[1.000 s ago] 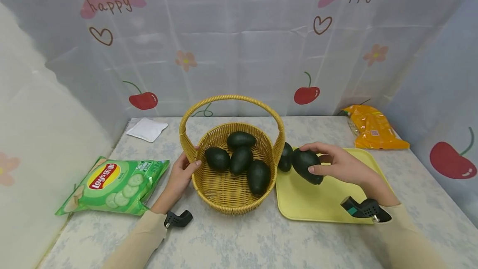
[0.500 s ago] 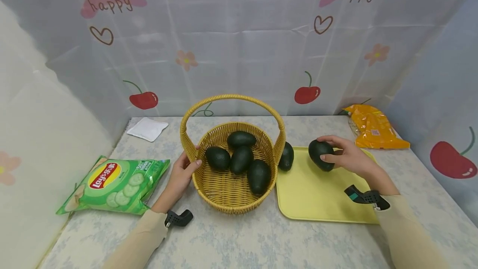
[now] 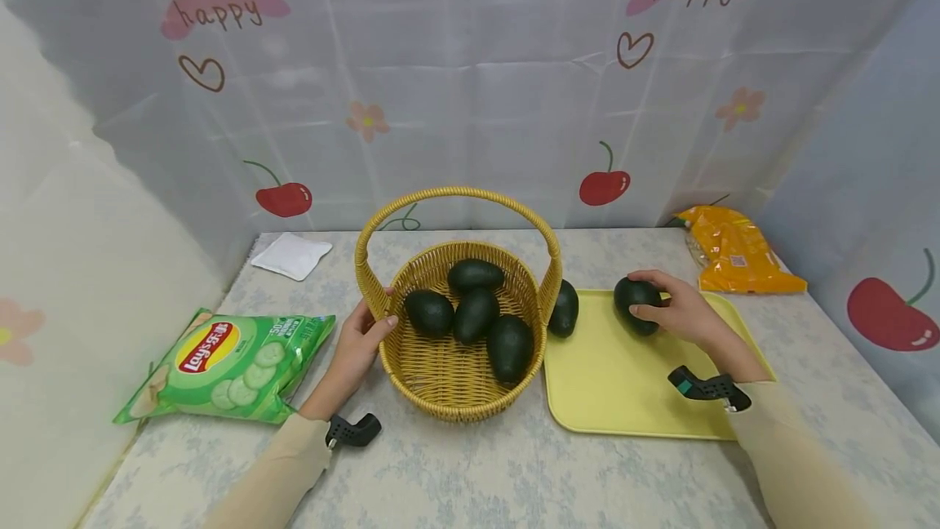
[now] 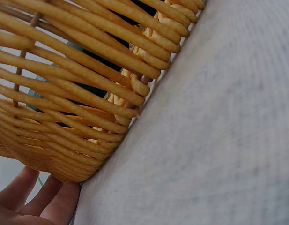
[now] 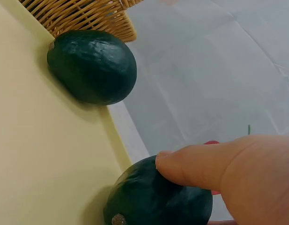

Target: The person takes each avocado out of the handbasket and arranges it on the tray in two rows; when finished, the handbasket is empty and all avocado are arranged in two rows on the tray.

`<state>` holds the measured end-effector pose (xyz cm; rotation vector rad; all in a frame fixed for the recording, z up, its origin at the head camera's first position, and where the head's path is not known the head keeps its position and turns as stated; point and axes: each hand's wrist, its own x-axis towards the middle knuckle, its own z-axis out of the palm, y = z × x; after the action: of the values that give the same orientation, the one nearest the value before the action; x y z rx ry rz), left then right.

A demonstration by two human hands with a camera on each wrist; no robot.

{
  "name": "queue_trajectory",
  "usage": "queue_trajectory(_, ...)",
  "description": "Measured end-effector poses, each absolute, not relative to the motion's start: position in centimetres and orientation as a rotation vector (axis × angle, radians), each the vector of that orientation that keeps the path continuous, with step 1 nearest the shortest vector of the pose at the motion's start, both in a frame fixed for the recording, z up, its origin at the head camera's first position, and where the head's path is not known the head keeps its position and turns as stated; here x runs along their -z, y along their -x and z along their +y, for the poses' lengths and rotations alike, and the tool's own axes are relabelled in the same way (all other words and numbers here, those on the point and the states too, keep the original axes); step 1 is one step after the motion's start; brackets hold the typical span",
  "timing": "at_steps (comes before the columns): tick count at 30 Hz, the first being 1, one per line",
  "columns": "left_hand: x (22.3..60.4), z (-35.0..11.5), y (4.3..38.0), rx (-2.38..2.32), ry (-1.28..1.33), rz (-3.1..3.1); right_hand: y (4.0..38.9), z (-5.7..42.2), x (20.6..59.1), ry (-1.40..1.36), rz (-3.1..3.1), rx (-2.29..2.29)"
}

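Observation:
Dark green avocados point(image 3: 510, 349) lie in the yellow wicker basket point(image 3: 455, 413), several of them together. My left hand point(image 3: 360, 349) holds the basket's left side by the foot of its handle, thumb at the rim; in the left wrist view its fingers point(image 4: 60, 204) touch the woven wall. On the yellow tray point(image 3: 624, 406), my right hand point(image 3: 683, 308) grips an avocado point(image 3: 637, 305) near the far edge. The right wrist view shows the thumb on top of that avocado point(image 5: 149, 197), its other fingers mostly hidden. Another avocado point(image 5: 92, 68) lies on the tray beside the basket.
A green bag of chips point(image 3: 228, 366) lies left of my left forearm. A white packet point(image 3: 291, 255) is at the back left, and an orange bag point(image 3: 742, 255) lies behind the tray at the right. A printed curtain point(image 3: 470, 104) hangs behind the table.
My right hand has moved right, away from the basket, with its avocado, and lowered it to the tray's far part. The left hand and basket have stayed in place.

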<state>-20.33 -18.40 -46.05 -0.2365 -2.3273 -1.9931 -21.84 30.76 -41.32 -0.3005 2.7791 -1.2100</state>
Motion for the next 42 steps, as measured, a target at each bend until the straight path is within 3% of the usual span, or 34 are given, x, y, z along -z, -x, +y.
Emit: queue_trajectory(42, 45.98, -18.36, 20.25, 1.991, 0.246, -2.334, 21.93, 30.27, 41.28, 0.186, 2.776, 1.187)
